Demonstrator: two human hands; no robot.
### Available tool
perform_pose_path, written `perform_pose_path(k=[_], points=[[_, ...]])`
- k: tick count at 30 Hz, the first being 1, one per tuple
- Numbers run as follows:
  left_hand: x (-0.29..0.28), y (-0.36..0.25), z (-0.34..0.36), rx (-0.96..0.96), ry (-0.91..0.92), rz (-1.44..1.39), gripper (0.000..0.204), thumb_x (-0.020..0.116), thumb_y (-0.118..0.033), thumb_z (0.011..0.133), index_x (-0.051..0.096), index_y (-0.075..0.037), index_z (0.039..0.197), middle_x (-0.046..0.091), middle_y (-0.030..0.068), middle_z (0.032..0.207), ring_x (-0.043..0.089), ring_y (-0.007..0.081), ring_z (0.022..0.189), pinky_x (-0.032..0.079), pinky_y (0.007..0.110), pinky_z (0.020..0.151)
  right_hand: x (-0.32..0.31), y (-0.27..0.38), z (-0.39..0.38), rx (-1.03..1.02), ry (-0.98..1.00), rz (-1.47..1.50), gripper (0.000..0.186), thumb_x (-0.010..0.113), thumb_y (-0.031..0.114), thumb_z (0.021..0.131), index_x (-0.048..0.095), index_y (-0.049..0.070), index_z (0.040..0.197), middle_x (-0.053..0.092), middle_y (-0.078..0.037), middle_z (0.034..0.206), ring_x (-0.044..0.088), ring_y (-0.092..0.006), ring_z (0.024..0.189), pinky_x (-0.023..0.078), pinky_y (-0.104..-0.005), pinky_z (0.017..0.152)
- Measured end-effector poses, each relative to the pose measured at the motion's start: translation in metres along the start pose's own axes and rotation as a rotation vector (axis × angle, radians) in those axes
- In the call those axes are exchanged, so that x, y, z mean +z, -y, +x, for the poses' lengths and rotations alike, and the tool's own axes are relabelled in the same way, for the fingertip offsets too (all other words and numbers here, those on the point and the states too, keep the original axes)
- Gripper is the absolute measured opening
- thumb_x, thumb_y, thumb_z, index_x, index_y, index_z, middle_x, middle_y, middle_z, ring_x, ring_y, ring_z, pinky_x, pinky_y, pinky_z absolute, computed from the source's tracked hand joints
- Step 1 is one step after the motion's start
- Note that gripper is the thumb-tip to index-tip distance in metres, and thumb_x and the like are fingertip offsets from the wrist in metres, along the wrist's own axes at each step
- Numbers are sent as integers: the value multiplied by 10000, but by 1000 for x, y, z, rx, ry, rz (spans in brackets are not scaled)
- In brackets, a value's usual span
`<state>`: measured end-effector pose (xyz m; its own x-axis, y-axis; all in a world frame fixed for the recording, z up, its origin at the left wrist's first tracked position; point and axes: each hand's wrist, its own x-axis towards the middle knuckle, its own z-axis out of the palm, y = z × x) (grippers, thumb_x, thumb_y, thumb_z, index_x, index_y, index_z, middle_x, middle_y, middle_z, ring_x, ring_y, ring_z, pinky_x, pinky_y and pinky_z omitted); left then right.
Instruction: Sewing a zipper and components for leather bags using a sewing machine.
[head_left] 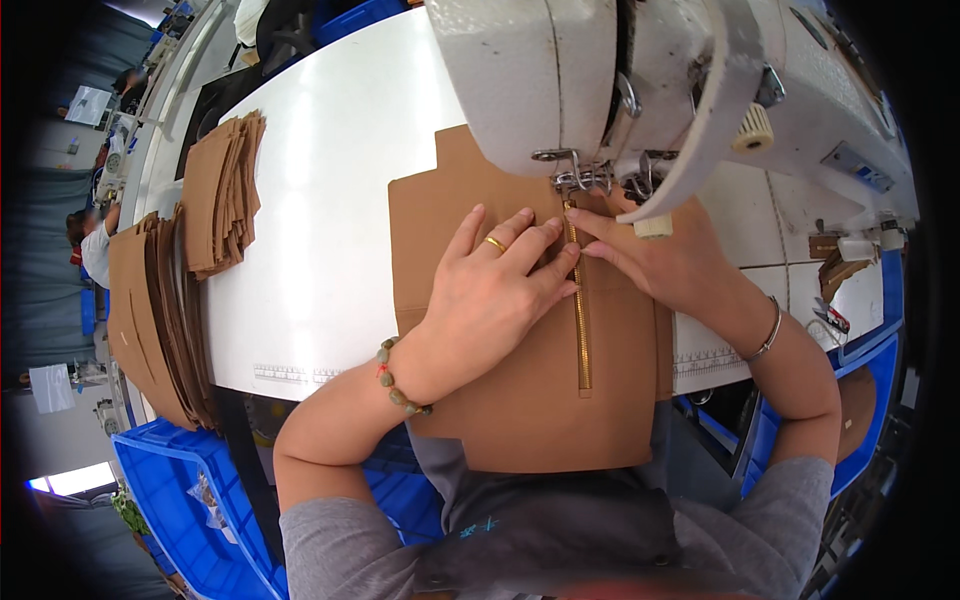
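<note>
Blue bin (157,482) lower left; green plant (129,511) beside it; dark curtain (48,320) far left.

We see bright light overall, pale glare on the white surface (320,200) and a washed-out patch (82,478) at lower left; the zip (583,325) looks sharp, a reddish smear (650,586) blurs the bottom edge, and fisheye bending curves everything toward black corners

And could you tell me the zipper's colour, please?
The zipper is gold, best seen in the head view.
</note>
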<state>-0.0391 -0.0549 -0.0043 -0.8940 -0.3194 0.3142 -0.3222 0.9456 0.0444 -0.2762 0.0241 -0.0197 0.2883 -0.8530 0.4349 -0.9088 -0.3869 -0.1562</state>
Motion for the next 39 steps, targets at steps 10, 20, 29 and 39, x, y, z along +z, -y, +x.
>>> perform_pose_path(k=[10,20,29,39], points=[[0,-1,1,-129,-18,-204,548,809,-362,845,703,-58,1288,682,82,1331,659,309,1217,549,419,1028,-1,1,0,-111,-31,92,465,801,387,817,763,96,1178,695,-76,1061,592,-292,1002,484,-434,989],[-4,-1,3,-83,19,-145,703,815,-473,786,687,-7,1296,662,99,1401,619,324,1303,542,412,1042,-5,5,0,-106,5,78,507,817,409,781,740,51,1131,693,-106,1190,596,-320,1113,460,-469,1087],[-2,5,5,-66,12,-130,692,809,-481,779,702,-20,1284,666,81,1400,623,321,1283,526,433,1056,-4,5,-1,-57,56,50,543,814,391,781,731,56,1200,701,-112,1154,597,-313,1093,469,-446,1075],[3,10,7,-60,-13,-118,691,789,-492,801,695,-20,1297,676,90,1366,621,306,1248,484,452,1092,-1,1,1,-56,4,46,580,792,402,816,715,77,1290,727,-66,1212,633,-294,1055,439,-482,1146]])
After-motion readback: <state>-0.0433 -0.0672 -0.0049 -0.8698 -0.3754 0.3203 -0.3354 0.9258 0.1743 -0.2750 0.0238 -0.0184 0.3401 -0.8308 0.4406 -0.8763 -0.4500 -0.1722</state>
